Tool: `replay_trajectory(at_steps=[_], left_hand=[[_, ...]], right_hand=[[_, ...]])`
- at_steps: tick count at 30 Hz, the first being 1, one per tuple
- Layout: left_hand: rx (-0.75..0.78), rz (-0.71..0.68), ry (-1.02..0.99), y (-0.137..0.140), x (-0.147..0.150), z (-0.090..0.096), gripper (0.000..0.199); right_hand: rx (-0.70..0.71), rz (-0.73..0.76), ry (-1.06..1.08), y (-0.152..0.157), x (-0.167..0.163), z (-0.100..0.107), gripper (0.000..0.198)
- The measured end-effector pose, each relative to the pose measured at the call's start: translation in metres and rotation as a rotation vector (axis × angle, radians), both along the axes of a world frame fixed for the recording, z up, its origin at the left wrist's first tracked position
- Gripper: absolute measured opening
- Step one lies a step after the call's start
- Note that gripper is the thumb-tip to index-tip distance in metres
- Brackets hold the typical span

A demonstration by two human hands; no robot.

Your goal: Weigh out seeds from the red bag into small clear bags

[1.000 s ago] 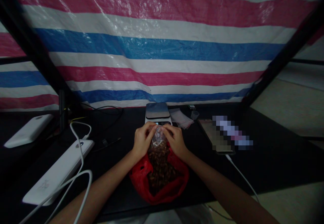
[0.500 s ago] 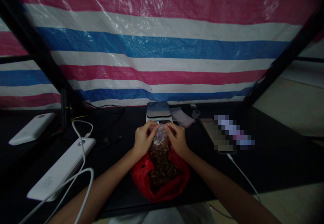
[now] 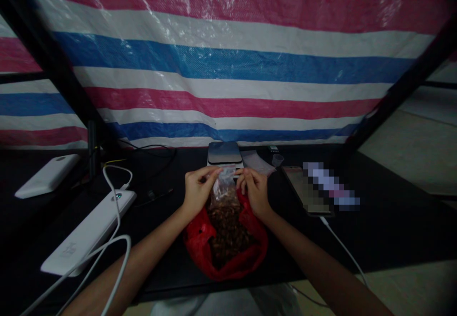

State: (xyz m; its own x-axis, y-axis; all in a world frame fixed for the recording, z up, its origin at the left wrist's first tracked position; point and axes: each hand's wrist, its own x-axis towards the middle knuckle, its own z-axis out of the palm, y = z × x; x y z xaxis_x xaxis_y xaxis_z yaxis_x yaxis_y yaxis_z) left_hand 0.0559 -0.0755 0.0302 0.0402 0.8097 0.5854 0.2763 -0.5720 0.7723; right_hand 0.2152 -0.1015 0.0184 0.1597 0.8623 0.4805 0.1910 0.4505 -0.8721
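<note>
A small clear plastic bag [image 3: 224, 185] hangs upright between my hands, with some brown bits showing in its lower part. My left hand [image 3: 200, 186] pinches the upper left edge of the bag between thumb and fingers. At the upper right edge, the curled fingers of my right hand [image 3: 253, 190] are closed on the bag. Right below is a red plastic bag [image 3: 198, 254], its mouth folded wide around a heap of small brown pieces [image 3: 230, 237], too dim to name exactly. Behind my hands stands a digital scale [image 3: 224, 152] with a flat metal top.
More clear bags [image 3: 259, 162] and a small clear cup [image 3: 277, 159] lie right of the scale. A phone [image 3: 303, 190] with a white cable lies further right. On the left are a white power bank [image 3: 87, 235] with looping cables and another white power bank [image 3: 48, 175].
The bag's top, bunched between my fingers before, is now stretched flat and higher. My hands have moved slightly apart, and the right-hand fingers have curled.
</note>
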Motion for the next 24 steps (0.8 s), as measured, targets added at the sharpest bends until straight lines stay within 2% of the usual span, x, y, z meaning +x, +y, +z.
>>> replay_trajectory(at_steps=[3, 5, 6, 8, 11, 13, 16, 20, 24], left_hand=[[-0.031, 0.185, -0.190, 0.027, -0.023, 0.002, 0.028], [-0.019, 0.298, -0.228, 0.049, -0.045, 0.000, 0.032], [-0.023, 0.325, -0.181, 0.058, -0.056, -0.002, 0.034], [-0.068, 0.348, 0.039, 0.071, -0.074, -0.008, 0.036], [-0.103, 0.465, 0.402, 0.075, -0.084, -0.017, 0.037], [-0.027, 0.544, 0.539, 0.070, -0.081, -0.019, 0.036], [0.132, 0.601, 0.617, 0.061, -0.071, -0.014, 0.036], [0.253, 0.570, 0.604, 0.055, -0.064, -0.006, 0.030], [0.356, 0.341, 0.743, 0.054, -0.062, -0.010, 0.025]], right_hand=[[-0.045, -0.071, 0.083, 0.010, 0.017, 0.004, 0.042], [-0.060, -0.138, -0.019, 0.017, 0.033, 0.009, 0.041], [-0.067, -0.190, -0.120, 0.019, 0.041, 0.013, 0.040], [-0.079, -0.359, -0.359, 0.021, 0.057, 0.018, 0.035], [-0.055, -0.631, -0.658, 0.023, 0.076, 0.021, 0.027], [-0.019, -0.730, -0.789, 0.024, 0.087, 0.020, 0.027], [-0.001, -0.833, -0.873, 0.028, 0.104, 0.016, 0.029], [-0.016, -0.826, -0.909, 0.034, 0.116, 0.008, 0.029], [-0.038, -0.619, -1.104, 0.035, 0.106, -0.002, 0.030]])
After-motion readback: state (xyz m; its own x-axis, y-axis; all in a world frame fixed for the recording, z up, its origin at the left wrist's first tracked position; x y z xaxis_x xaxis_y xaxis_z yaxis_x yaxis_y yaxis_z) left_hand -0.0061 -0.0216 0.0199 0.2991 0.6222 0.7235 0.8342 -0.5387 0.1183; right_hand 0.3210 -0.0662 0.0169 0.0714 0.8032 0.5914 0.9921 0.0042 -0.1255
